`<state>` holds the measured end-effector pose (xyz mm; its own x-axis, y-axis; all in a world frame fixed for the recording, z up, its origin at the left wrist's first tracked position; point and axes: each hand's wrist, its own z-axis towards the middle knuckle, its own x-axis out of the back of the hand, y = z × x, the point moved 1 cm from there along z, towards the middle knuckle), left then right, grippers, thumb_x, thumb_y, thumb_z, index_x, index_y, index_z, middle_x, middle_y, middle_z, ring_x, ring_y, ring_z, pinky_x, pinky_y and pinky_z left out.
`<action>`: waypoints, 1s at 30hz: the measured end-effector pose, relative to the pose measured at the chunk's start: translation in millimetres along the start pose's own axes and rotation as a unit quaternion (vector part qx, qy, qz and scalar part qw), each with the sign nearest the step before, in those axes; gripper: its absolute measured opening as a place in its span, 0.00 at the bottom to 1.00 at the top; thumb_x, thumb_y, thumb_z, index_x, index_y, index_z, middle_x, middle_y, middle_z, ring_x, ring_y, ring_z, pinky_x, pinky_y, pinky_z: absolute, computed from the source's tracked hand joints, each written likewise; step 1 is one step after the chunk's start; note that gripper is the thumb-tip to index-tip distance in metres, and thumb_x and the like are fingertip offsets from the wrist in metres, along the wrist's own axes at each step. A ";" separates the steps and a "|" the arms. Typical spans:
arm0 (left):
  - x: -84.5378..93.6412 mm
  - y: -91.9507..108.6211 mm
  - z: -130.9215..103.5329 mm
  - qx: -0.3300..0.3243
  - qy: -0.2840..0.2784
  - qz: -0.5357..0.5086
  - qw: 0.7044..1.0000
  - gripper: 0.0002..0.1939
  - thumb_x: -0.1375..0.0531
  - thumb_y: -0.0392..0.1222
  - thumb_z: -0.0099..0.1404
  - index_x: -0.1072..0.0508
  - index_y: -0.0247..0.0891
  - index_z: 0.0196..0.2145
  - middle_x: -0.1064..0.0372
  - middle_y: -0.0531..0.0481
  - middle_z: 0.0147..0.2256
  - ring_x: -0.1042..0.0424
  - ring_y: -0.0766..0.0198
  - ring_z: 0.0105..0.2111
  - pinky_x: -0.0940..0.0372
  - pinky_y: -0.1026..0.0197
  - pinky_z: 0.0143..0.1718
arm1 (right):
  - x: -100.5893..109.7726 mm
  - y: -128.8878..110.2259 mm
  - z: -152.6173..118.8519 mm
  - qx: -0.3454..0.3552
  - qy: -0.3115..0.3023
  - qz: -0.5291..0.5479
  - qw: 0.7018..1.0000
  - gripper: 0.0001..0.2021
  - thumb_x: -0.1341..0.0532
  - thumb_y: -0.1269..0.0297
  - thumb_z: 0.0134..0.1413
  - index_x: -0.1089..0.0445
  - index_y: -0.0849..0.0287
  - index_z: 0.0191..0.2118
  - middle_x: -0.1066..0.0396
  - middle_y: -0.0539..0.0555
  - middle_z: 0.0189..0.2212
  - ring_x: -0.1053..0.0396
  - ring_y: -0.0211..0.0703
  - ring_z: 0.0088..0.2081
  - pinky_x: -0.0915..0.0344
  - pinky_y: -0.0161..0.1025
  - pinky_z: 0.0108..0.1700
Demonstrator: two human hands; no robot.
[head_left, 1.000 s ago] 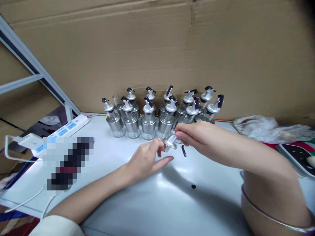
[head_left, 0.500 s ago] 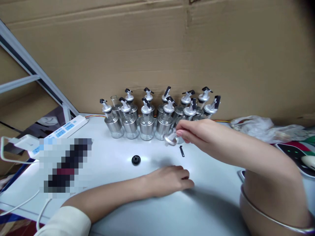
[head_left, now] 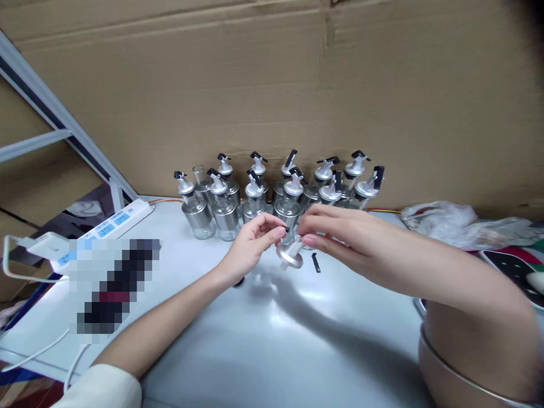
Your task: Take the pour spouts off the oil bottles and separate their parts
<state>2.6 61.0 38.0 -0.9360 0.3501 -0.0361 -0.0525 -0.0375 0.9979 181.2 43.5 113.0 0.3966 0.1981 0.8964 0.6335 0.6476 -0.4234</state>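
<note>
My right hand (head_left: 335, 226) pinches a silver pourer cap (head_left: 290, 256), its round flange hanging downward. Close on its left, my left hand (head_left: 250, 246) holds a small black part (head_left: 286, 229) between thumb and finger, near the pourer's spout. A black lever (head_left: 315, 263) lies on the table right of the cap. The black round stopper (head_left: 239, 283) is mostly hidden under my left wrist. Behind the hands stand two rows of glass bottles with steel bands (head_left: 196, 214), most topped with silver pourers and black levers. One bottle (head_left: 199, 175) at the back left has no pourer.
A white power strip (head_left: 106, 229) with a plugged-in charger (head_left: 49, 249) lies at the left, beside a pixelated patch. Crumpled plastic bags (head_left: 446, 221) and a black device (head_left: 510, 272) are at the right. A cardboard wall (head_left: 272, 85) rises behind the bottles.
My left hand has risen from the table to beside the pourer and now holds a small black part. The pourer in my right hand has shifted slightly down and left.
</note>
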 end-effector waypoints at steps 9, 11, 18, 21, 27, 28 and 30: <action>-8.3 6.7 -8.9 0.088 -0.016 -0.170 0.981 0.17 0.34 0.50 0.52 0.34 0.35 0.29 0.38 0.58 0.22 0.38 0.74 0.20 0.41 0.69 0.24 | -13.3 -7.1 7.6 -0.002 -0.016 0.016 1.000 0.16 0.52 0.60 0.63 0.29 0.59 0.34 0.31 0.54 0.31 0.36 0.38 0.28 0.42 0.35 0.31; -7.0 7.0 -8.3 0.085 -0.012 -0.167 0.982 0.17 0.34 0.50 0.52 0.34 0.35 0.28 0.38 0.58 0.21 0.39 0.74 0.20 0.41 0.69 0.23 | -12.2 -8.4 7.7 0.007 -0.010 0.021 1.000 0.16 0.52 0.60 0.63 0.29 0.59 0.34 0.31 0.54 0.31 0.35 0.38 0.29 0.42 0.35 0.31; -2.4 5.7 -6.2 0.053 0.004 -0.103 0.993 0.17 0.35 0.51 0.52 0.32 0.33 0.24 0.37 0.55 0.20 0.39 0.74 0.20 0.44 0.69 0.22 | -9.4 -13.2 7.5 0.012 0.001 0.017 1.000 0.15 0.51 0.61 0.62 0.29 0.58 0.32 0.29 0.53 0.30 0.34 0.38 0.29 0.42 0.34 0.32; -3.7 7.0 -6.4 0.060 -0.005 -0.104 0.993 0.18 0.36 0.53 0.53 0.31 0.33 0.26 0.37 0.55 0.21 0.38 0.74 0.21 0.44 0.69 0.23 | -7.5 -13.4 8.1 0.008 0.000 0.030 1.000 0.14 0.50 0.62 0.62 0.30 0.58 0.32 0.29 0.52 0.29 0.34 0.37 0.28 0.42 0.34 0.31; -5.4 19.4 -10.0 0.046 -0.043 -0.080 0.995 0.21 0.36 0.55 0.53 0.32 0.34 0.35 0.32 0.52 0.28 0.32 0.69 0.26 0.38 0.66 0.28 | -0.9 -8.4 5.3 -0.023 0.015 0.025 0.999 0.15 0.50 0.60 0.62 0.32 0.58 0.30 0.30 0.51 0.26 0.36 0.36 0.25 0.43 0.33 0.29; -5.3 21.6 -10.9 0.039 -0.050 -0.068 0.996 0.20 0.35 0.53 0.53 0.32 0.34 0.34 0.31 0.52 0.28 0.31 0.69 0.27 0.37 0.66 0.29 | -0.5 -7.7 4.7 -0.027 0.014 0.021 0.999 0.15 0.50 0.60 0.62 0.32 0.58 0.29 0.31 0.51 0.25 0.37 0.36 0.25 0.44 0.33 0.28; -4.7 25.0 -12.5 0.027 -0.056 -0.052 0.997 0.17 0.35 0.50 0.53 0.34 0.34 0.30 0.31 0.52 0.27 0.31 0.70 0.27 0.37 0.66 0.31 | -0.7 -7.3 4.2 -0.032 0.010 0.017 0.999 0.15 0.50 0.60 0.62 0.33 0.58 0.28 0.31 0.50 0.24 0.38 0.35 0.24 0.45 0.33 0.27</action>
<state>1.3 46.8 62.4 -0.8811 0.4526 -0.1369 -0.1261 0.0540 0.9905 173.5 41.7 116.0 0.4320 0.2038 0.8786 0.6600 0.5925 -0.4619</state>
